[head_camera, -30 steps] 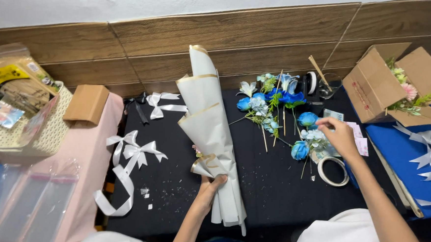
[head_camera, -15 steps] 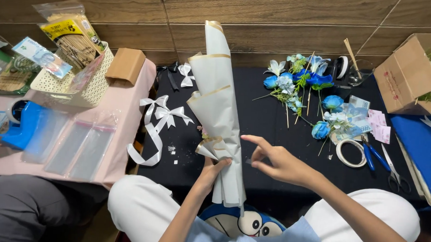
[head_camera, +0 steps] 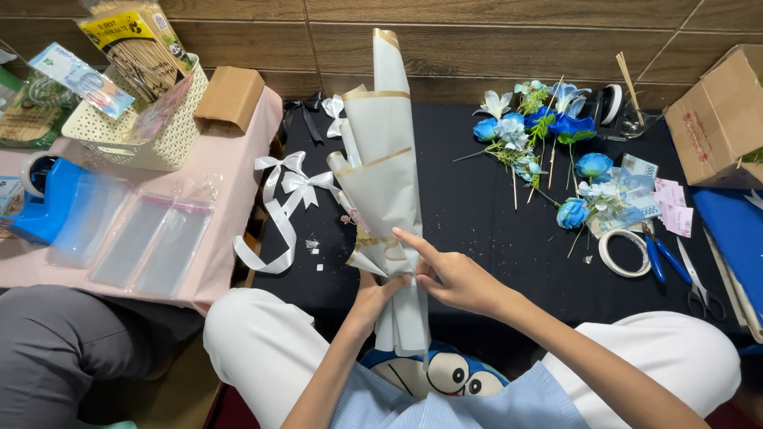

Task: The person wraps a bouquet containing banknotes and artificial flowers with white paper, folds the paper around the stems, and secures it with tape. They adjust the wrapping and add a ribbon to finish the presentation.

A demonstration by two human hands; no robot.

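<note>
A long cone of cream wrapping paper with gold edges lies lengthwise on the black cloth, its narrow end towards me. My left hand grips that narrow stem end from below. My right hand rests on the same spot from the right, its index finger stretched across the paper's tied waist. Blue artificial flowers lie in a loose heap beyond my right hand.
White ribbon bows lie left of the cone. A tape roll, blue-handled scissors and folded banknotes sit at the right, near an open cardboard box. On the pink cloth stand a white basket, clear bags and a blue tape dispenser. A person's grey-clad leg is at lower left.
My right hand left the flowers on the right and came to the cone's stem beside my left hand. The view tilted down and shifted left, showing my lap and the pink table.
</note>
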